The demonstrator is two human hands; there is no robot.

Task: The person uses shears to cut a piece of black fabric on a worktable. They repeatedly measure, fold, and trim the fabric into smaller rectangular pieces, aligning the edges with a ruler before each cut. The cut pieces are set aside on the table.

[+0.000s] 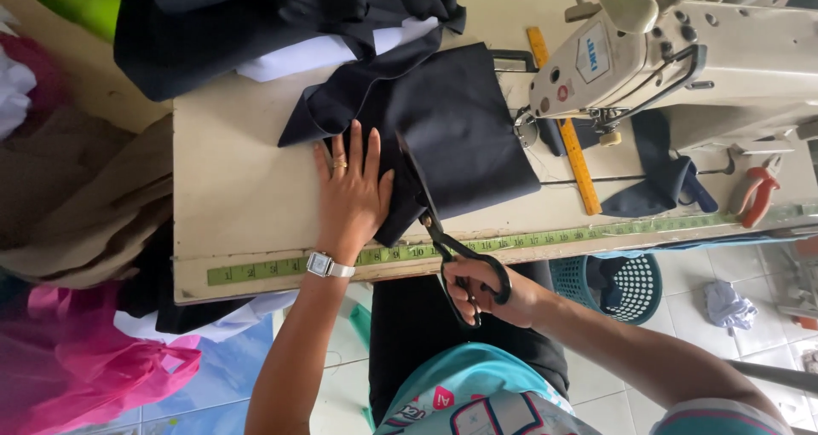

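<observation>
head view | looks straight down | near — sewing table fills frame

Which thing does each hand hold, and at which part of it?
The right hand holds the black scissors by their handle loops, fingers through them. The left hand holds nothing; it lies flat on the dark cloth, pressing it on the table.

A cream-coloured wooden bench carries dark navy cloth at its middle, a white sewing machine at far right, a yellow ruler beside it, and a green measuring tape along the near edge.
</observation>
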